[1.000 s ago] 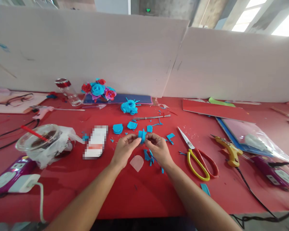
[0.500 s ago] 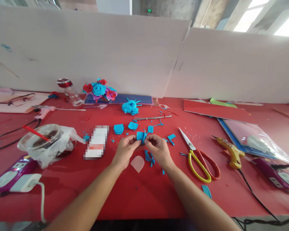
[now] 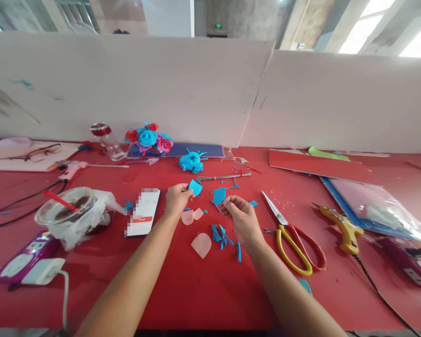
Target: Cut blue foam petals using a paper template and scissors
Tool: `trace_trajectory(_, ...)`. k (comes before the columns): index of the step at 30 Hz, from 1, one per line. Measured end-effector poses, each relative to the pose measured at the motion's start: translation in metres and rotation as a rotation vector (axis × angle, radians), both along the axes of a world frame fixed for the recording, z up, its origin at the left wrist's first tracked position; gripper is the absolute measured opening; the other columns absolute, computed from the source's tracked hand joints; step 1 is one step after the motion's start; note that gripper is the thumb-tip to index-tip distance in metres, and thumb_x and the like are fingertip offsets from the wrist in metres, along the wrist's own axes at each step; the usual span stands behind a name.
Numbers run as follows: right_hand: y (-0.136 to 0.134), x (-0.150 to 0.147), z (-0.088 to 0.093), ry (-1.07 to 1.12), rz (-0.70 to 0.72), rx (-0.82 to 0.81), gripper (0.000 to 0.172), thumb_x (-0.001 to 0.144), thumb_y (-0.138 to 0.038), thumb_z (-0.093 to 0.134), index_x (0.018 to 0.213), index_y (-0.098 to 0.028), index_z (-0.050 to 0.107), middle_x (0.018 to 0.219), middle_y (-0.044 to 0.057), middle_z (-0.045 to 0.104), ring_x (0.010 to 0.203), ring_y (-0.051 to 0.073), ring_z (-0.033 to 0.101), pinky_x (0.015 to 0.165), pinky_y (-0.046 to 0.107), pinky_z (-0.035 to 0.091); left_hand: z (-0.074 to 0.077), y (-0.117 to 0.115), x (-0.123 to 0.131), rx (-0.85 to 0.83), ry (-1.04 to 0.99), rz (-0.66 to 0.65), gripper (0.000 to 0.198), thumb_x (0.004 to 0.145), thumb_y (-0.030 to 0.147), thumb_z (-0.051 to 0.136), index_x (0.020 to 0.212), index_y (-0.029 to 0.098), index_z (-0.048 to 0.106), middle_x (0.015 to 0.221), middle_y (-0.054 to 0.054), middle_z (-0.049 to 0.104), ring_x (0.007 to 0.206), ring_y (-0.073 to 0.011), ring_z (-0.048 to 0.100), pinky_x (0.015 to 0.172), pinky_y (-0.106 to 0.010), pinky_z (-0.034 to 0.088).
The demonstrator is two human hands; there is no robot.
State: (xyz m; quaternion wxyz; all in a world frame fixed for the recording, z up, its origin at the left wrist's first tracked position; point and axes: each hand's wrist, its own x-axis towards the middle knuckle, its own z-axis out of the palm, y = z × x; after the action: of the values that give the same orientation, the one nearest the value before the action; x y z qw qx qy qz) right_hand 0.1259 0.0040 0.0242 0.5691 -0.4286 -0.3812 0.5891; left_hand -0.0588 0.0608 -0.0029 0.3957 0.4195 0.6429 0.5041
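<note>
Between the thumb and fingers of my left hand (image 3: 178,200) is a small blue crepe paper piece (image 3: 195,187). My right hand (image 3: 241,215) pinches another blue crepe paper piece (image 3: 219,195) at its lower corner. The two hands are apart above the table. Below them lie a large pale pink petal-shaped piece (image 3: 201,245), smaller pink pieces (image 3: 187,217) and twisted blue scraps (image 3: 221,235). A blue paper flower cluster (image 3: 191,161) rests farther back, behind a bundle of thin wires (image 3: 224,177).
Scissors (image 3: 294,243) and a yellow glue gun (image 3: 344,229) lie to the right. Left are a phone (image 3: 145,213), a lidded cup (image 3: 65,206) and a purple power strip (image 3: 26,255). A glass bottle (image 3: 108,142) and a paper bouquet (image 3: 148,138) stand near the white partition (image 3: 143,84).
My hands, together on blue paper before, have moved apart, each with a piece. Small pink pieces now show between them. The view has shifted slightly.
</note>
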Motion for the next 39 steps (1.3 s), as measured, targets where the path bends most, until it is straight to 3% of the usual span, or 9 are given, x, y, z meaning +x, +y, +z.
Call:
trace_trajectory(8,0.003,0.01,0.001,0.072,-0.063,0.009,0.016,0.066,-0.03,0.074,0.067,-0.018,0.064,0.06,-0.003,0.059,0.056,0.009,0.053,0.056,0.021,0.041,0.02,0.005,-0.046,0.136,-0.004,0.281,0.038,0.057,0.022,0.063,0.094,0.012,0.066,0.059,0.001,0.061,0.053,-0.0137,0.06,0.042,-0.019,0.035)
trace_trajectory(12,0.003,0.008,0.0,0.057,-0.033,-0.011,0.015,0.067,-0.03,0.074,0.067,-0.018,0.064,0.059,-0.003,0.06,0.056,0.009,0.053,0.056,0.021,0.041,0.01,-0.004,-0.055,0.058,0.036,0.281,0.05,0.06,0.021,0.06,0.109,0.01,0.061,0.057,0.001,0.062,0.053,-0.0159,0.062,0.048,-0.023,0.043)
trace_trajectory(16,0.001,0.006,-0.001,0.062,0.001,-0.041,0.015,0.065,-0.029,0.074,0.066,-0.018,0.064,0.058,-0.002,0.061,0.055,0.008,0.053,0.055,0.02,0.04,0.005,-0.011,-0.053,-0.099,0.367,0.193,0.039,0.067,0.026,0.056,0.103,0.012,0.066,0.067,-0.007,0.068,0.062,-0.022,0.065,0.062,-0.033,0.049)
trace_trajectory(18,0.001,0.005,-0.001,0.085,0.025,-0.067,0.015,0.064,-0.029,0.075,0.066,-0.017,0.064,0.058,-0.002,0.061,0.055,0.008,0.052,0.055,0.02,0.04,0.014,-0.016,-0.05,-0.031,0.608,0.214,0.033,0.07,0.027,0.056,0.098,0.014,0.069,0.087,-0.013,0.071,0.081,-0.0261,0.066,0.077,-0.037,0.048)
trace_trajectory(20,0.0,0.004,0.001,0.116,0.067,-0.095,0.016,0.064,-0.029,0.075,0.066,-0.017,0.064,0.058,-0.002,0.061,0.055,0.008,0.052,0.055,0.019,0.04,0.025,-0.024,-0.043,0.09,0.658,0.231,0.031,0.074,0.029,0.056,0.097,0.015,0.071,0.107,-0.015,0.068,0.099,-0.028,0.062,0.088,-0.038,0.044)
trace_trajectory(22,-0.002,0.003,0.003,0.148,0.135,-0.118,0.017,0.064,-0.029,0.075,0.066,-0.017,0.064,0.057,-0.002,0.06,0.053,0.007,0.049,0.053,0.018,0.039,0.035,-0.036,-0.028,0.046,0.375,0.071,0.032,0.076,0.038,0.058,0.097,0.018,0.071,0.104,-0.012,0.069,0.094,-0.0252,0.063,0.083,-0.035,0.046)
trace_trajectory(26,-0.005,-0.001,0.005,0.141,0.241,-0.149,0.018,0.064,-0.03,0.074,0.065,-0.017,0.061,0.054,-0.003,0.058,0.049,0.007,0.047,0.049,0.018,0.036,0.039,-0.06,0.011,-0.152,-0.373,-0.456,0.037,0.073,0.047,0.067,0.099,0.021,0.07,0.105,-0.009,0.069,0.093,-0.0201,0.062,0.076,-0.029,0.046)
trace_trajectory(31,-0.007,-0.005,0.005,-0.071,0.205,-0.027,0.016,0.067,-0.031,0.07,0.067,-0.018,0.061,0.051,-0.004,0.056,0.045,0.008,0.045,0.047,0.021,0.036,0.026,-0.069,0.031,-0.081,-0.598,-0.269,0.025,0.062,0.029,0.08,0.082,0.018,0.07,0.085,-0.003,0.069,0.076,-0.0118,0.059,0.068,-0.023,0.042)
trace_trajectory(39,-0.008,-0.005,0.004,-0.063,0.23,-0.025,0.015,0.07,-0.031,0.068,0.068,-0.018,0.061,0.05,-0.004,0.057,0.045,0.008,0.046,0.046,0.02,0.037,0.022,-0.064,0.023,-0.072,-0.617,-0.302,0.018,0.06,0.027,0.081,0.07,0.016,0.07,0.066,0.001,0.065,0.061,-0.0074,0.054,0.061,-0.021,0.04)
